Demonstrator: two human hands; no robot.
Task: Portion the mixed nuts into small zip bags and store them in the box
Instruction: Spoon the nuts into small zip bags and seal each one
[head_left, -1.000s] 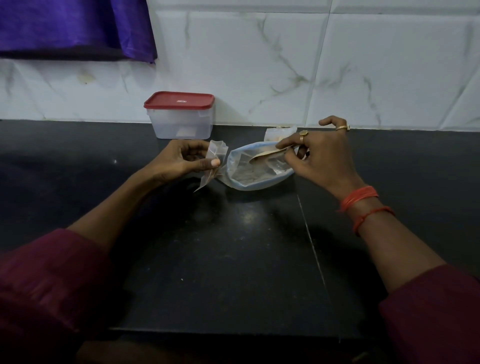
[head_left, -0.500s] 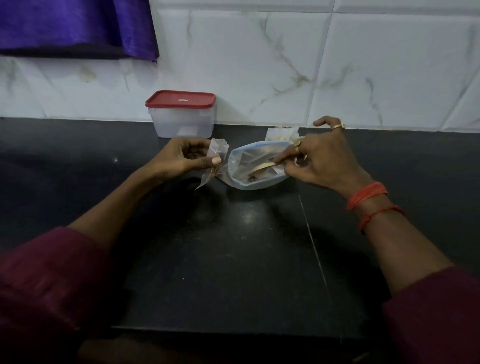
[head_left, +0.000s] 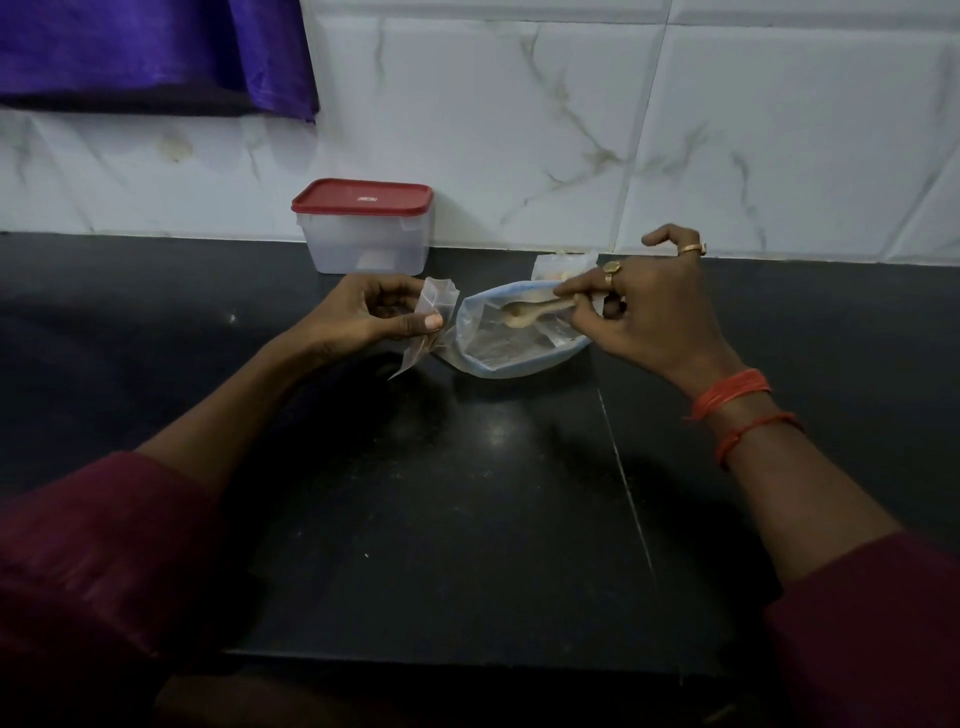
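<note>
Left hand pinches small bag; right hand holds spoon, pointing leftward, inside nut bag between hands.

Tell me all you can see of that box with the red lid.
The box is a small, squarish tub of cloudy clear plastic, shut with a red lid that bears a small label. It stands upright on the black counter, close to the tiled wall. No hand touches it. What it holds cannot be made out.
</note>
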